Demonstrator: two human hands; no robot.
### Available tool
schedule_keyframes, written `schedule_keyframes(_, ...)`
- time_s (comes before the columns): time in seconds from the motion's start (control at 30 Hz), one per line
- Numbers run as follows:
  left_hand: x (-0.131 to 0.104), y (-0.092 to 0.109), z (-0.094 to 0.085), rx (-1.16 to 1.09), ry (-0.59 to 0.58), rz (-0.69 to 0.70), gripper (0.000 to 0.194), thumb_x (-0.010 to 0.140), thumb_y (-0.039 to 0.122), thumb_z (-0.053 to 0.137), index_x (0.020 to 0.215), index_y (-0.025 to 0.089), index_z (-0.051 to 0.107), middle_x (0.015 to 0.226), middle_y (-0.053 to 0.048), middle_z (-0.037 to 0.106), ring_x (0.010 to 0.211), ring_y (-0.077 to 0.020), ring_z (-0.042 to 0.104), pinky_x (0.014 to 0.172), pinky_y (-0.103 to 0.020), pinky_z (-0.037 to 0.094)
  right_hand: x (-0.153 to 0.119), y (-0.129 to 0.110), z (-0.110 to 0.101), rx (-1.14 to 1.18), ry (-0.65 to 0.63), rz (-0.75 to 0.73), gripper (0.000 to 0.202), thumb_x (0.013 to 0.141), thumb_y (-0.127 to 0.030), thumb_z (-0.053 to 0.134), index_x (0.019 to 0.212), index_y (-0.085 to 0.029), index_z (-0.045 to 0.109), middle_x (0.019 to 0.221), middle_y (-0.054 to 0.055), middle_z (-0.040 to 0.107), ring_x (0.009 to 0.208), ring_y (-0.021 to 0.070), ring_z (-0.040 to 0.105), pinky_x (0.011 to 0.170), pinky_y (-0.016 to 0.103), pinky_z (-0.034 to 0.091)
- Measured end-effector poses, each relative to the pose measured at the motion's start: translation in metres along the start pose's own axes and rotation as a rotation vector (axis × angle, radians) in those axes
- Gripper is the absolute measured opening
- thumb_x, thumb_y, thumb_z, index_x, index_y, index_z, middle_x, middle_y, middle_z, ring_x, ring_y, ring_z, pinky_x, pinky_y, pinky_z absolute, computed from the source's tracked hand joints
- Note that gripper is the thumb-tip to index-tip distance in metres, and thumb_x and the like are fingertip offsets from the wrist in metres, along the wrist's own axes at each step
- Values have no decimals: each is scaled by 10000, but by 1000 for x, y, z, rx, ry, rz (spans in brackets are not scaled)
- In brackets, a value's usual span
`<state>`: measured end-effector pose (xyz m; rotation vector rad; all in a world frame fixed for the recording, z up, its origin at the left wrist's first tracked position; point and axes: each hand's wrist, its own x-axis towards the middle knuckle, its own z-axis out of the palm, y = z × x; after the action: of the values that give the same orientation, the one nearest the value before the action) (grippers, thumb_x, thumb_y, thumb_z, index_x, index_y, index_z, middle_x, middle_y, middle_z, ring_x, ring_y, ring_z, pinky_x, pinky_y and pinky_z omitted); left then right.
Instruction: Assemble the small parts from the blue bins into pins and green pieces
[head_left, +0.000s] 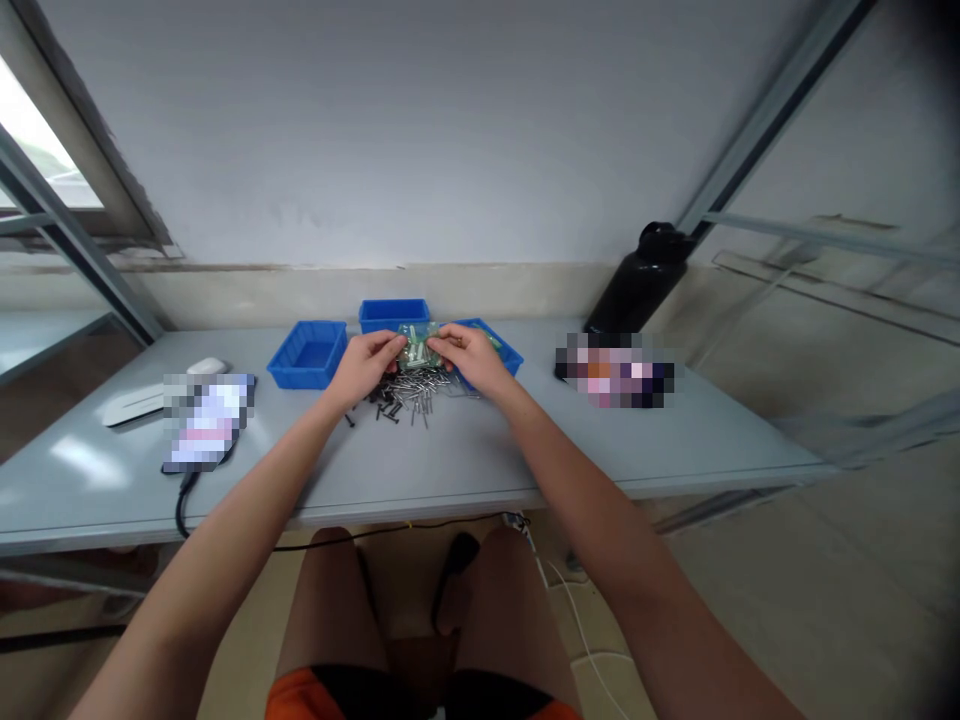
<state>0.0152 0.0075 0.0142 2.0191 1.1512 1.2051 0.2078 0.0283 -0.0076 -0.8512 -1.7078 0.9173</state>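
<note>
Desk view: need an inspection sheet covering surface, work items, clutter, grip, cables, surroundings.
Surface: grey desk, glare at left; damage: nothing seen.
Work items: greenish clear bag of small pieces, contents too small to identify; loose screws piled below it; left bin, rear bin, and right bin partly hidden by a hand.
Clutter: phone and white rounded item at left; black bottle at right, blurred-out item before it.
Grip: left hand and right hand both pinch the bag.
Cables: black cable from phone over front edge; white cable on floor.
Surroundings: wall behind, window at left.
</note>
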Motion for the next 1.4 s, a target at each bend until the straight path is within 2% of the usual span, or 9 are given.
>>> schedule_keyframes(0.3,-2,1,0,-15,5,-15,326,870,340,514,596,166,542,535,7,516,527,-107,465,537,-236,384,1,3,2,-59,46,-34,282,801,-473,611,736,-203,559,606,-32,501,539,109,468,540,265,392)
schedule_keyframes(0.53,-2,-1,3,-138,20,-15,172,813,312,604,724,165,606,572,13,561,532,-105,499,543,-238,413,4,12,6,-246,241,-127,291,717,-367,718,898,-215,547,773,-4,590,692,141,545,691,300,460)
schedule_keyframes(0.67,-1,-7,6,-188,33,5,177,778,340,642,773,164,621,647,7,610,577,-107,526,568,-240,429,2,10,10,-297,74,-153,178,808,-363,611,770,-201,549,755,16,625,699,151,576,686,296,458)
schedule_keyframes(0.8,-2,-5,4,-157,10,16,189,769,348,648,802,162,645,724,-13,661,660,-129,575,635,-260,462,-2,7,13,-211,-15,-141,204,856,-385,537,878,-196,609,801,29,670,728,161,617,694,298,474)
schedule_keyframes(0.9,-3,0,2,-122,-13,30,208,790,359,628,848,165,674,849,-42,706,792,-162,620,743,-291,488,-4,5,14,-160,-24,-117,280,810,-430,607,961,-194,621,895,43,683,763,164,625,694,293,480)
schedule_keyframes(1.0,-3,1,3,-102,-51,31,238,828,378,585,865,166,686,899,-54,714,853,-176,630,795,-309,490,-4,4,13,-191,-9,-118,301,777,-456,645,910,-188,627,840,31,664,746,160,604,699,295,471)
schedule_keyframes(1.17,1,-10,5,-143,76,-24,236,759,315,660,934,162,625,861,-43,675,713,-137,607,670,-274,500,-2,3,11,-156,19,-56,290,816,-479,572,812,-190,597,681,-8,562,597,125,524,577,270,430)
schedule_keyframes(1.23,2,-12,5,-179,70,-52,264,750,305,668,967,167,607,833,-32,661,667,-125,591,630,-261,493,-2,3,11,-101,23,-42,285,808,-478,580,825,-194,593,682,-17,551,555,107,501,546,261,419)
schedule_keyframes(1.4,1,-9,2,-100,-28,-27,180,804,326,601,726,164,592,624,-1,586,600,-117,538,603,-251,447,-1,5,10,-66,31,-45,271,787,-461,609,831,-194,595,703,-13,573,569,108,507,542,257,425)
